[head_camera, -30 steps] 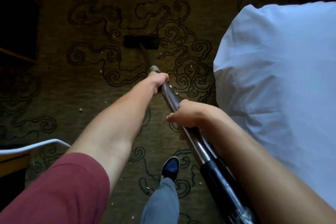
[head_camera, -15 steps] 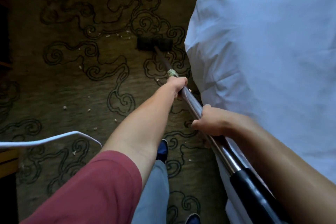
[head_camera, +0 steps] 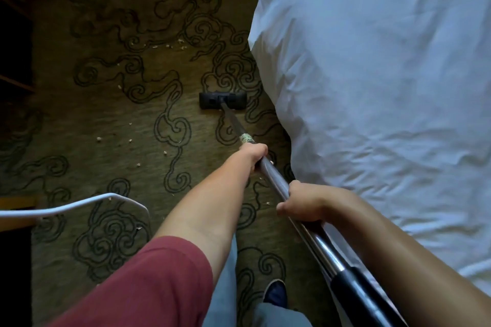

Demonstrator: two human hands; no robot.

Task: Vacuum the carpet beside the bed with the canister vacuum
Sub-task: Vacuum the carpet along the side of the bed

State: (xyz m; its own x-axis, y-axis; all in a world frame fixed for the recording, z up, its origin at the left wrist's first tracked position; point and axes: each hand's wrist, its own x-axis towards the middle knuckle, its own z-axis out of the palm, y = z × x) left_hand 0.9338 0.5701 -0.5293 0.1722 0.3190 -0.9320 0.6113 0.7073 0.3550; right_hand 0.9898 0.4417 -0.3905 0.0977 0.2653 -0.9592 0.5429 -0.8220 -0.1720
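Note:
The vacuum's metal wand (head_camera: 276,180) slants from lower right up to a black floor head (head_camera: 222,100), which lies flat on the olive carpet (head_camera: 106,114) with dark swirl patterns. My left hand (head_camera: 252,153) grips the wand high up, just below a pale band. My right hand (head_camera: 305,202) grips it lower down, above the black hose cuff (head_camera: 356,292). The floor head sits close to the edge of the bed's white duvet (head_camera: 385,101). Pale crumbs (head_camera: 170,46) lie scattered on the carpet beyond and left of the head. The canister is out of view.
A white cord or thin tube (head_camera: 79,206) curves over the carpet at lower left. Dark wooden furniture (head_camera: 16,48) lines the left edge. My shoe (head_camera: 275,293) and grey trouser leg stand under the wand.
The view has swung left to right and closer to the bed. The floor head now lies nearer to me and beside the duvet edge, with the crumb line beyond it. Both hands keep their grip.

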